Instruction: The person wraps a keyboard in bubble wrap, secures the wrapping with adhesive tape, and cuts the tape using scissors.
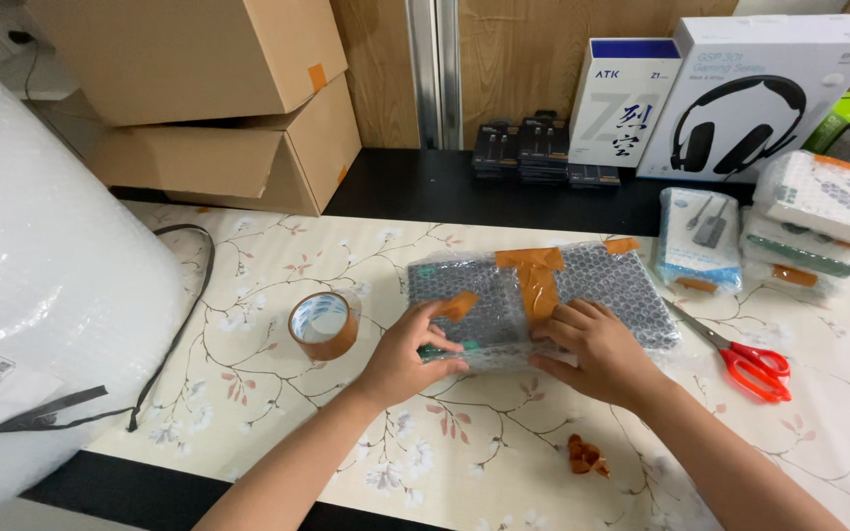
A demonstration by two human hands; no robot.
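**Both hands pressing on a bubble-wrapped parcel**

A flat grey parcel wrapped in clear bubble wrap and strapped with brown tape is lying on the cream floral table covering, a little toward the far edge and right of its middle. The left hand is curling over the parcel's near-left corner, thumb and fingers closed on its edge beside a loose tab of tape. The right hand is resting flat on the near edge, fingers spread and pressing down, not closing around anything.

Just left of the parcel a roll of brown packing tape is lying. Red-handled scissors are sitting to the right. A crumpled scrap of brown tape is lying near the front edge. A big roll of bubble wrap is filling the left end.
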